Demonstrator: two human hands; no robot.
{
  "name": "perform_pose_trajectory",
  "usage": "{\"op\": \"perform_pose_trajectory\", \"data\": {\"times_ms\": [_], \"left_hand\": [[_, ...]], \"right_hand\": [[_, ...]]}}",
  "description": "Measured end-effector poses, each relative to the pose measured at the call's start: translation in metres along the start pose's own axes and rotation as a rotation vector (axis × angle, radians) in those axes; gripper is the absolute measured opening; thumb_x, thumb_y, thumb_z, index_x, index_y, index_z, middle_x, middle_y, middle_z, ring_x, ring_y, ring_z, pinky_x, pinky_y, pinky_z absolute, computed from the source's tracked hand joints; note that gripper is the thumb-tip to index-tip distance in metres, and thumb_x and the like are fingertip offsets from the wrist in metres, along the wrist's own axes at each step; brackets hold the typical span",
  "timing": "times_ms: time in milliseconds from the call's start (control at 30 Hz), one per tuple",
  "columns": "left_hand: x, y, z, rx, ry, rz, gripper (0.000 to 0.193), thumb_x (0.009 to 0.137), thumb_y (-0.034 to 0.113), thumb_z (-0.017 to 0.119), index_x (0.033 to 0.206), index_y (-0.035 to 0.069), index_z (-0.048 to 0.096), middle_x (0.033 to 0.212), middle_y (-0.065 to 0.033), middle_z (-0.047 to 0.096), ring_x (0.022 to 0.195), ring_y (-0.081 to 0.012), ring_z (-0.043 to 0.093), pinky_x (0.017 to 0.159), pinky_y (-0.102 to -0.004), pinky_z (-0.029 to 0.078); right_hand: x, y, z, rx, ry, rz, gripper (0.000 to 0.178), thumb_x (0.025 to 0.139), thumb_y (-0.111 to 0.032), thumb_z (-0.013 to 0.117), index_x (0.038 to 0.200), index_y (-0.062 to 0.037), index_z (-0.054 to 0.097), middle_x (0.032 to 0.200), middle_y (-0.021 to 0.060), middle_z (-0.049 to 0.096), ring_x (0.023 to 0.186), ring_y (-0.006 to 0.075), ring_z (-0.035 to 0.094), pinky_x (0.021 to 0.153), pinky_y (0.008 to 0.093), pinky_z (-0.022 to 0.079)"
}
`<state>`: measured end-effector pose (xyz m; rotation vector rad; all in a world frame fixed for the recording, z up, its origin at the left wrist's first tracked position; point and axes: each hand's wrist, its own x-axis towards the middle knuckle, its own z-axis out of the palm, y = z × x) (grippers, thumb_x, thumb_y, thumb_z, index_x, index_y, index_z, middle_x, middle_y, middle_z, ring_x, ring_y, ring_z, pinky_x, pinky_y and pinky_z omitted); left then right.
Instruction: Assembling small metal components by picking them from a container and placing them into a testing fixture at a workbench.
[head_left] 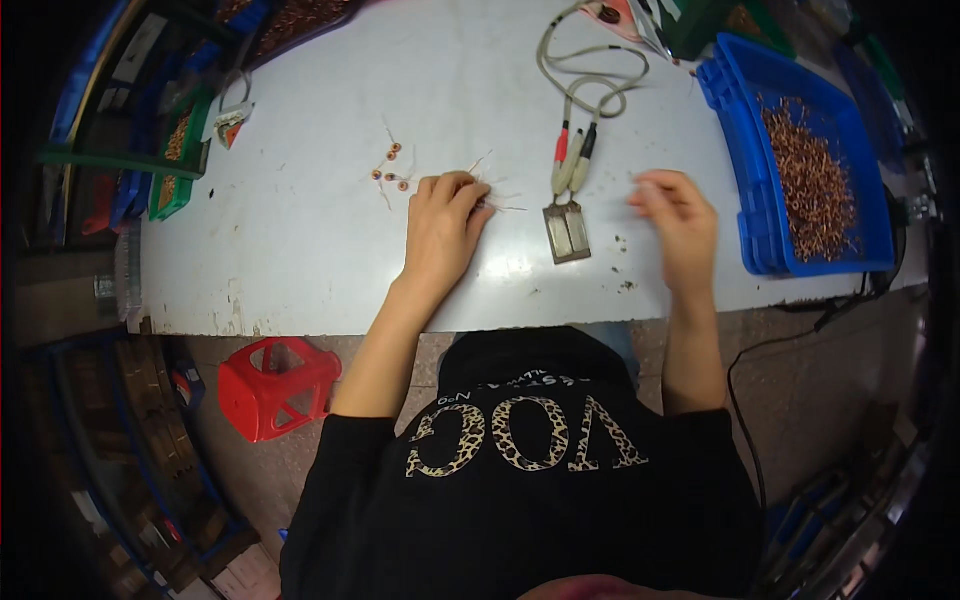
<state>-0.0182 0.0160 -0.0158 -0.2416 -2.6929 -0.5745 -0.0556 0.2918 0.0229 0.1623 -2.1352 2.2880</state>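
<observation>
My left hand [445, 225] rests on the white table with its fingers curled over a small bunch of parts. Thin wire ends [508, 207] fan out from under its fingertips; the bodies of these parts are hidden. Beside it, to the left, lie several small copper-coloured coils [391, 176] with fine wire leads. My right hand [682, 222] is above the table to the right, thumb and fingers drawn together and slightly blurred; anything between them is too small to make out. Between my hands lies a small metal two-plate contact block [567, 233], with a red and a black clip lead [572, 165] attached.
A blue bin [745, 190] full of copper-coloured coils stands at the right. Grey cable [603, 85] loops at the back. At the left is a green tray [183, 180] of small parts. Dark crumbs [625, 285] dot the table near the block. A red stool [262, 390] stands below the edge.
</observation>
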Motion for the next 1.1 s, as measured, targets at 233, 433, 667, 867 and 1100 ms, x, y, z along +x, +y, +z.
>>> {"op": "perform_pose_trajectory", "data": {"times_ms": [233,433,667,867,1100], "left_hand": [[-0.021,0.027,-0.007,-0.064,-0.045,-0.075,0.029,0.081,0.014,0.077,0.108,0.006,0.073,0.113,-0.0093,0.062,0.108,-0.0284,0.055,0.093,-0.0378,0.044],[-0.017,0.029,-0.013,-0.02,0.065,0.014,0.034,0.081,0.009,0.078,0.114,0.004,0.07,0.109,-0.0098,0.063,0.1,-0.0247,0.058,0.089,-0.0347,0.046],[-0.021,0.053,-0.015,-1.081,0.087,-0.454,0.039,0.084,-0.006,0.074,0.121,-0.001,0.065,0.111,-0.0095,0.066,0.086,-0.0116,0.061,0.079,-0.0227,0.053],[-0.025,0.079,0.016,-1.229,0.137,-0.566,0.028,0.087,-0.006,0.072,0.113,0.001,0.068,0.098,-0.0075,0.07,0.083,-0.0101,0.064,0.076,-0.0211,0.054],[-0.016,0.079,0.013,-1.025,0.111,-0.424,0.029,0.087,-0.007,0.072,0.115,0.001,0.067,0.097,-0.0075,0.071,0.085,-0.0104,0.066,0.077,-0.0207,0.053]], "right_hand": [[0.0,0.017,0.062,-0.913,-0.408,-0.757,0.011,0.081,-0.005,0.071,0.091,-0.0062,0.07,0.087,0.0047,0.064,0.082,0.0198,0.056,0.074,0.0306,0.045],[0.001,0.023,0.076,-1.232,-0.409,-0.81,0.011,0.078,-0.003,0.073,0.088,-0.0047,0.069,0.087,0.0023,0.062,0.081,0.0196,0.055,0.075,0.0309,0.045],[-0.005,0.022,0.057,-0.721,-0.249,-0.746,0.008,0.08,-0.006,0.069,0.086,-0.0088,0.067,0.082,0.0011,0.058,0.077,0.0191,0.052,0.073,0.031,0.042],[-0.023,0.016,0.05,-0.8,-0.182,-0.851,0.014,0.078,-0.003,0.069,0.091,-0.0082,0.07,0.086,0.0004,0.063,0.075,0.0186,0.055,0.072,0.0308,0.043],[-0.02,0.025,0.043,-0.81,-0.094,-0.831,0.017,0.077,0.0,0.07,0.091,-0.0089,0.07,0.088,0.0005,0.064,0.075,0.0187,0.056,0.072,0.0305,0.043]]}}
